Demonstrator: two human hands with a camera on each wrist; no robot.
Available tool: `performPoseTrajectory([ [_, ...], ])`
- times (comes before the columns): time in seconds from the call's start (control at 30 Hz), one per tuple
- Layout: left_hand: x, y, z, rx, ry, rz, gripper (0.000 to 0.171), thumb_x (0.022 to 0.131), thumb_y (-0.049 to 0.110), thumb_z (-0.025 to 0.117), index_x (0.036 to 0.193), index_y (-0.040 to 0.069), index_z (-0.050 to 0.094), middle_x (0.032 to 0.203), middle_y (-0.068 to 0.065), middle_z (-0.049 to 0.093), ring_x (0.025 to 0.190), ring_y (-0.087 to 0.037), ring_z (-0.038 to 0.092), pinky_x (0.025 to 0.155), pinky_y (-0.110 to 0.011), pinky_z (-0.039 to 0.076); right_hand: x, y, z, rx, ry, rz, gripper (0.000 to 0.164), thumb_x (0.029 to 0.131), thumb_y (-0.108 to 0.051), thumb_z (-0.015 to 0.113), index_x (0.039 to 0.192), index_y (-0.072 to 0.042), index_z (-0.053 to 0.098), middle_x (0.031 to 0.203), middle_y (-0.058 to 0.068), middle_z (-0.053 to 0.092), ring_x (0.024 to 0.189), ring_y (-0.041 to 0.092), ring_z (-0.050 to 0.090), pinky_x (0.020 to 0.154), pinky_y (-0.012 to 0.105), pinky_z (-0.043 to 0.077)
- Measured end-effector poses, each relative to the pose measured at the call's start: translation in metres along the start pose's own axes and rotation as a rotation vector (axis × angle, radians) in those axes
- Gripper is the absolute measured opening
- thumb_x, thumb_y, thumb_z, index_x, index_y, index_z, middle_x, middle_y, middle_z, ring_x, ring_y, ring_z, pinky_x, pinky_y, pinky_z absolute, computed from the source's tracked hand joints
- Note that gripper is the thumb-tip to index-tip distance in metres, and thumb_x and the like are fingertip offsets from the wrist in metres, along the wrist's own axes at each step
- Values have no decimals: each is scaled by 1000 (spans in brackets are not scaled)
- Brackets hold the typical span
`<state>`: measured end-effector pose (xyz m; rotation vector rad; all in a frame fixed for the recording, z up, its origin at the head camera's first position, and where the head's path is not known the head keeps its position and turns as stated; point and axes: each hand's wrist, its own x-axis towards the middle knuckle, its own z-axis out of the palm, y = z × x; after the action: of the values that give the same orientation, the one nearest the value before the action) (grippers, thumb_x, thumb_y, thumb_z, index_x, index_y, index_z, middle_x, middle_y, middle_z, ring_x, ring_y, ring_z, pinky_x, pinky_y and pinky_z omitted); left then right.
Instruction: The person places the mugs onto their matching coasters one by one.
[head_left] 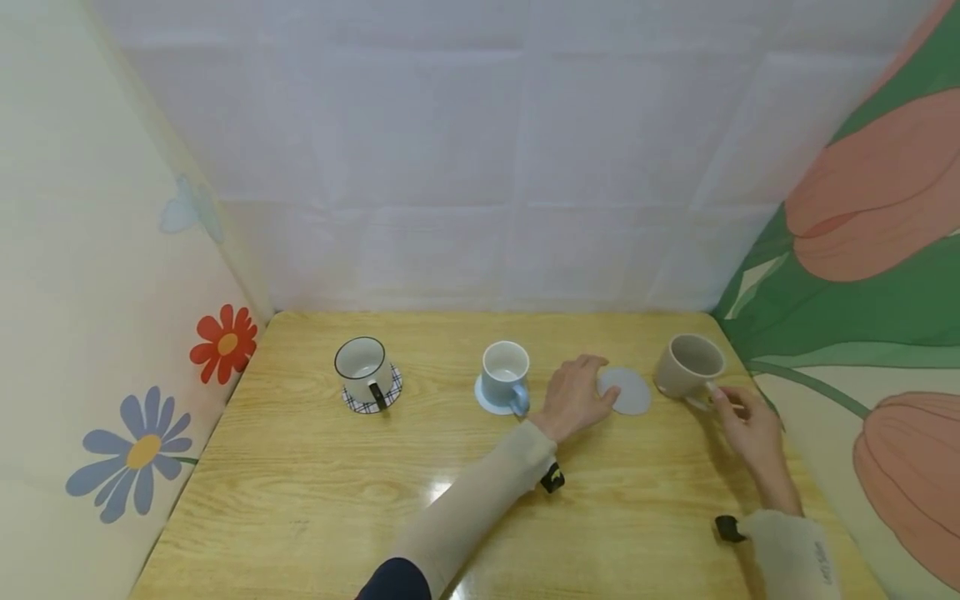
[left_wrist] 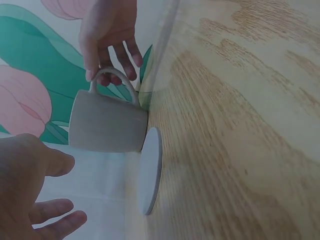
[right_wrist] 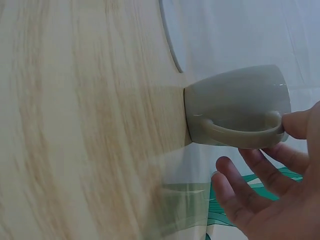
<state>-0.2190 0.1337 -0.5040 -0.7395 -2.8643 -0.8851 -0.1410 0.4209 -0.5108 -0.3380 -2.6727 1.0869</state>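
A plain light-grey mug (head_left: 678, 371) stands upright on the table at the right. My right hand (head_left: 750, 429) is at its handle (right_wrist: 245, 136), thumb on the handle's upper end and fingertips just behind it. To the mug's left lies a round grey coaster (head_left: 628, 392), flat on the wood. My left hand (head_left: 573, 396) reaches to that coaster's left edge, fingers spread and holding nothing. In the left wrist view, its thumb and fingers (left_wrist: 59, 225) stand apart, with the coaster beyond them.
A blue-and-white mug (head_left: 504, 375) sits on a pale blue coaster (head_left: 483, 400), left of my left hand. Farther left, a white mug with a black rim (head_left: 362, 371) rests on a checked coaster (head_left: 396, 385). Cloth walls enclose the wooden table (head_left: 337, 492) at the back and sides.
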Motion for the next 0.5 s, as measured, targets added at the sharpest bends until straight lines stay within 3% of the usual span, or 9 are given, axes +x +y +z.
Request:
performPoseTrajectory([
  [0.1, 1, 1, 2, 11, -3, 10, 51, 103, 44, 68, 146, 16, 64, 146, -2, 68, 128, -19, 66, 108, -32, 55, 0, 1, 1, 30, -19, -4, 52, 113, -39, 52, 135, 6, 65, 117, 2, 72, 83, -23, 50, 64, 10, 51],
  [0.17, 2, 1, 4, 13, -6, 12, 51, 103, 44, 68, 145, 16, 64, 146, -2, 68, 127, -19, 66, 108, -32, 55, 0, 2, 1, 55, -18, -4, 51, 113, -38, 52, 132, 6, 67, 108, -22, 67, 83, -23, 52, 65, 10, 51],
  [0.23, 1, 0, 5, 14, -5, 12, 51, 103, 44, 69, 145, 16, 64, 145, -2, 68, 127, -19, 66, 107, -32, 55, 1, 2, 2, 81, -16, -8, 49, 112, -37, 53, 128, 7, 69, 102, -38, 57, 85, -23, 53, 66, 10, 52],
  [0.33, 0, -4, 9, 17, 2, 24, 49, 103, 43, 69, 143, 15, 65, 144, -2, 68, 127, -20, 66, 106, -32, 55, 2, 3, 2, 128, -29, -32, 48, 113, -34, 52, 122, 10, 71, 100, -43, 58, 87, -22, 55, 68, 8, 53],
  [0.5, 1, -11, 16, 48, -4, 67, 50, 103, 43, 68, 143, 14, 66, 146, -4, 68, 133, -22, 64, 110, -35, 54, 3, 6, 4, 348, -105, -23, 49, 114, -27, 51, 121, 19, 65, 98, -28, 74, 88, -10, 70, 73, 14, 61],
])
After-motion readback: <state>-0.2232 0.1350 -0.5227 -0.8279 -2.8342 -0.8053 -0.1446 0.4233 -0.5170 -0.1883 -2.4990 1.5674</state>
